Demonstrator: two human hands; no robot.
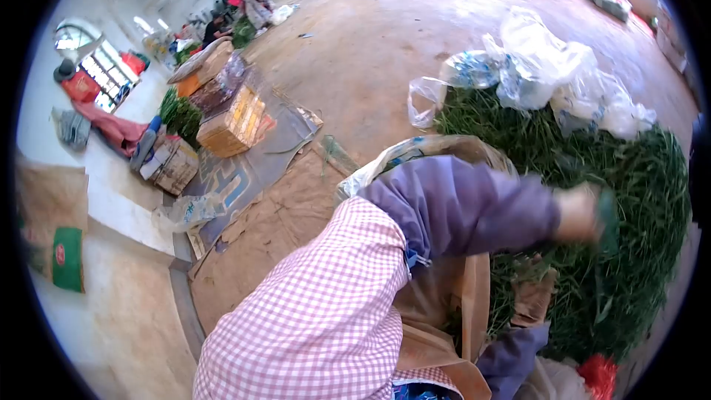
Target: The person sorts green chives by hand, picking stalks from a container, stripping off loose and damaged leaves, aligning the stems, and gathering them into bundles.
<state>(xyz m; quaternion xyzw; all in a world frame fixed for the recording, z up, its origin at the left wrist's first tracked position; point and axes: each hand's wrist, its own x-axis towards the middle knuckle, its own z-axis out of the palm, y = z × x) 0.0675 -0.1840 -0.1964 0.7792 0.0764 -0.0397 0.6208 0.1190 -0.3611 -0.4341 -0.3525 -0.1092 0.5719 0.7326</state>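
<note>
My left arm, in a purple sleeve with pink checked cloth at the shoulder, stretches across the view. At its end my left hand (581, 215) is smeared by motion over a large heap of long green stalks (629, 237). Something green shows at its fingers; glove or plant, I cannot tell. Lower down, my right hand (533, 300) looks brown, perhaps gloved, and reaches into the heap's near edge from a purple sleeve. Its fingers are hidden among the stalks. Between my arms stands a brown, open-topped container (475, 304), mostly covered.
Clear plastic bags (541, 67) lie on the heap's far side. A plastic-rimmed round container (444, 147) sits behind my left arm. Flattened cardboard (289, 215) covers the floor at left, near stacked boxes (231, 122). Other people (255, 4) work far back. Red plastic (597, 378) lies at lower right.
</note>
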